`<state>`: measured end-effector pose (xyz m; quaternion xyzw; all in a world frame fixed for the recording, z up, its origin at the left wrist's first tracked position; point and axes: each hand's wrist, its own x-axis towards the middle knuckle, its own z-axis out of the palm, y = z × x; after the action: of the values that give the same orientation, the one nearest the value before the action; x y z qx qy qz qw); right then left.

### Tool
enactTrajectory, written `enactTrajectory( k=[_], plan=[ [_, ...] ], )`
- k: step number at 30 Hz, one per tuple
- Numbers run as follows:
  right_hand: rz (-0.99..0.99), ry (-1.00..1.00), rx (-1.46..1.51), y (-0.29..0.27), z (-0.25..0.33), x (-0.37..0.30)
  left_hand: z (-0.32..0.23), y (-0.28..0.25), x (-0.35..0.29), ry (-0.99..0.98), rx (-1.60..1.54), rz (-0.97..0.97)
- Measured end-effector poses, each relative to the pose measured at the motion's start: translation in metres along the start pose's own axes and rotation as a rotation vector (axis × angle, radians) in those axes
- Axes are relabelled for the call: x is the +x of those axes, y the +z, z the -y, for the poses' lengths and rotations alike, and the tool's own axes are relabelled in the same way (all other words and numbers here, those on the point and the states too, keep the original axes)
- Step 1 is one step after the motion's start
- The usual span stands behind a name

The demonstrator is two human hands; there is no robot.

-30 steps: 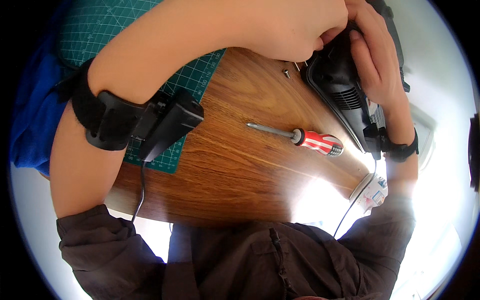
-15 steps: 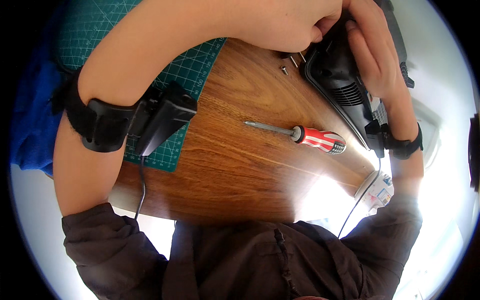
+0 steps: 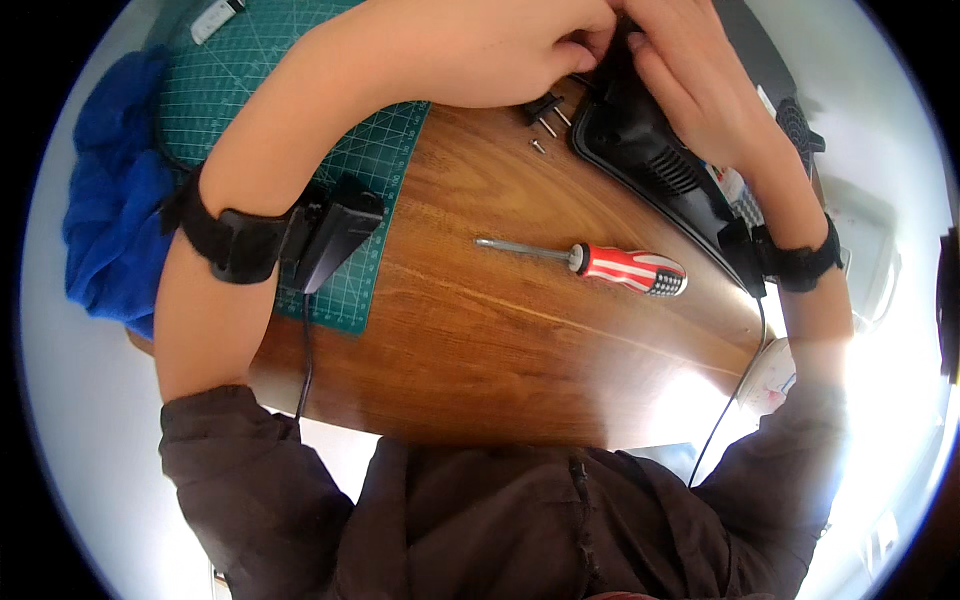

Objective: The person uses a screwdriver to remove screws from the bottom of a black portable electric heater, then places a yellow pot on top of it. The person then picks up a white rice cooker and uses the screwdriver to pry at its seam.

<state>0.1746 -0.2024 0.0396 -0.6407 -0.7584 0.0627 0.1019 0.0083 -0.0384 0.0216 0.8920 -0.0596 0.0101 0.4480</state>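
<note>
My left hand (image 3: 545, 55) bends in at the top with its fingers curled closed over the upper end of a black plastic housing (image 3: 640, 145). What they pinch is hidden. My right hand (image 3: 695, 85) lies over the same housing, thumb along its upper side and fingers reaching toward my left hand. The housing has vent slots and a raised rim, and stands slanted on the table. Beside it, under my left hand, is a black two-pin plug (image 3: 543, 108). A small screw (image 3: 538, 146) lies just below the plug. Nearer to me rests a red-and-white screwdriver (image 3: 630, 270), untouched.
A green cutting mat (image 3: 345, 280) covers the left of the wooden table (image 3: 480, 340). A blue cloth (image 3: 115, 200) bunches at the far left. A white-and-black small object (image 3: 215, 20) lies on the mat. Black cables run from both wrist straps. A white round container (image 3: 768, 380) stands at right.
The view has shifted, showing more of the mat, cloth and plug. Both hands stay at the housing's upper end, and the screwdriver and screw lie as before.
</note>
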Motion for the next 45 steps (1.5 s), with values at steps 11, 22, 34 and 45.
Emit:
enactTrajectory(
  k=[11, 22, 34, 45],
  plan=[
    [-0.267, 0.114, -0.076, -0.064, 0.033, -0.024, -0.025, -0.01, -0.017, 0.009, 0.047, -0.23],
    [-0.141, 0.23, 0.0, 0.017, 0.109, -0.143, -0.061, -0.016, -0.037, -0.316, -0.181, -0.31],
    [-0.273, 0.503, 0.528, 0.031, 0.117, -0.167, -0.074, 0.061, -0.096, -0.434, -0.588, -0.534],
    [-0.417, 0.553, 0.84, 0.047, 0.108, -0.178, -0.084, 0.092, -0.07, -0.413, -0.845, -0.632]
  ],
)
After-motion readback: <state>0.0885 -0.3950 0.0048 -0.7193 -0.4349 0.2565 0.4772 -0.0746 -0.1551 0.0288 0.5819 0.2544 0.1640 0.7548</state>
